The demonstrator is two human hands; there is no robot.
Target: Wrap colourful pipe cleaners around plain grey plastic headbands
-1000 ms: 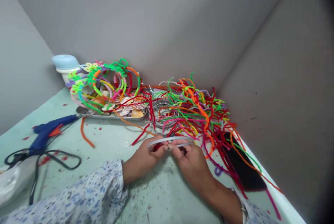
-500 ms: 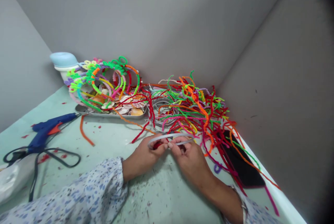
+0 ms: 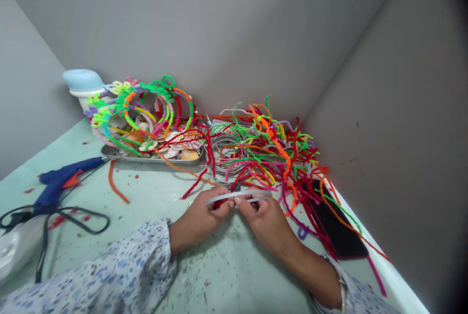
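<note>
My left hand [image 3: 199, 216] and my right hand [image 3: 265, 219] meet over the pale green table [image 3: 219, 275]. Both pinch a thin grey plastic headband [image 3: 239, 196] that arcs across their fingertips. A bit of red pipe cleaner [image 3: 218, 203] shows between my left fingers, against the band. Just beyond my hands lies a tangled heap of pipe cleaners [image 3: 270, 153] in red, green, orange, pink and yellow. A coil of bare grey headbands [image 3: 224, 153] sits within that heap.
A metal tray [image 3: 120, 154] at the back left holds shells and several pipe-cleaner-wrapped headbands [image 3: 146, 104]. A blue glue gun [image 3: 60, 182] with a black cord lies at left. A black phone [image 3: 331, 224] lies at right. Grey walls enclose the corner. A blue-lidded jar [image 3: 82, 85] stands behind.
My hands keep their grip on the headband and have barely shifted. The view has tilted slightly, so everything sits a little higher and further left in the picture.
</note>
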